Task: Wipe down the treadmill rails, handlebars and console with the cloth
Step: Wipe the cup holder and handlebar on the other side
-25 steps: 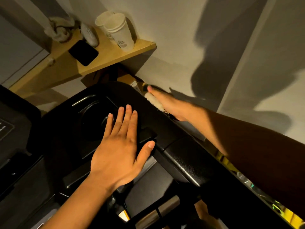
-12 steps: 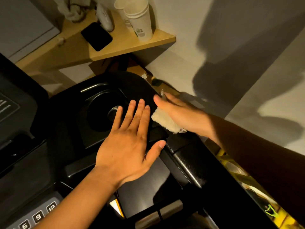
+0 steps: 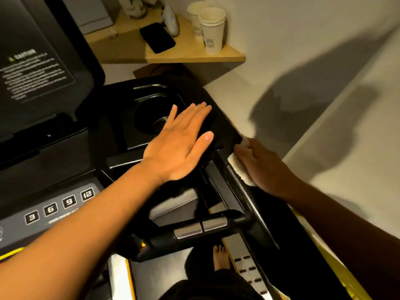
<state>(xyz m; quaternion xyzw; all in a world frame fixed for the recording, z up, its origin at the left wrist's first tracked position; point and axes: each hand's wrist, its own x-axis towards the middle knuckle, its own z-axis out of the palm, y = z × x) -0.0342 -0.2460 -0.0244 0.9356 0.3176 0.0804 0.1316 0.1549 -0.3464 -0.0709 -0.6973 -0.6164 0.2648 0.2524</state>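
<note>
Left hand (image 3: pixel 179 144) lies flat, fingers straight and together, on the console (image 3: pixel 129 137) at its right end, just beside the cup holder (image 3: pixel 147 118); it grips nothing. Right hand (image 3: pixel 264 167), in shadow, curls its fingers over the cloth (image 3: pixel 234 162) and holds it against the handlebar (image 3: pixel 244 191), near where that bar meets the console's right corner. A pale strip of cloth shows under the fingers and along the bar's inner side.

Close along the right runs the wall (image 3: pixel 303 61), with only a narrow gap between it and the handlebar. A shelf (image 3: pixel 190 55) juts out from the wall above the console's far right corner. Near its front corner stand stacked cups (image 3: pixel 211 29). A phone (image 3: pixel 157 37) lies further left, and a rag (image 3: pixel 138 5) sits at the back edge.

Left of the flat hand the screen panel rises with a caution label (image 3: pixel 32 76). Keys (image 3: pixel 60 206) marked 3, 6, 9 and 12 run along the console's near edge, under the left forearm. Below both hands a cross bar (image 3: pixel 201 228) with silver pads joins the handlebar. Between that bar and the console is an open gap. Down on the deck a bare foot (image 3: pixel 221 257) stands just beside the slotted side rail (image 3: pixel 244 256).
</note>
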